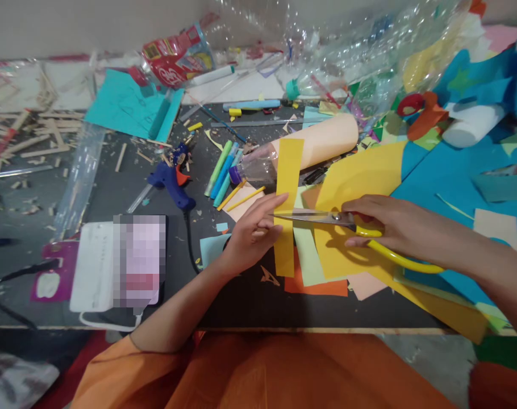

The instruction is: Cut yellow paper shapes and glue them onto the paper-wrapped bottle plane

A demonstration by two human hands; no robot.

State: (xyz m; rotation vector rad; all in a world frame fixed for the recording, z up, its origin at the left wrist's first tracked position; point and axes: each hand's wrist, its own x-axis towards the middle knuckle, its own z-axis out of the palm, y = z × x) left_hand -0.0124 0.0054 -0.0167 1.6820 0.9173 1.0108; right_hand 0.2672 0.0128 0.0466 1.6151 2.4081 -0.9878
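Two hands, one yellow paper strip [287,187].
Left hand [252,233] fingers pinch strip; right hand [380,221] grips scissors [326,217], blades crossing strip beside left fingertips.

I see a long yellow paper strip [287,187] lying upright across the dark table's middle. Yellow-handled scissors [326,218] cross it from the right, silver blades meeting it about midway.

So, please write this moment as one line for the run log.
left hand: holds yellow paper strip | right hand: grips yellow-handled scissors | blades: across strip | nearby: blue glue gun
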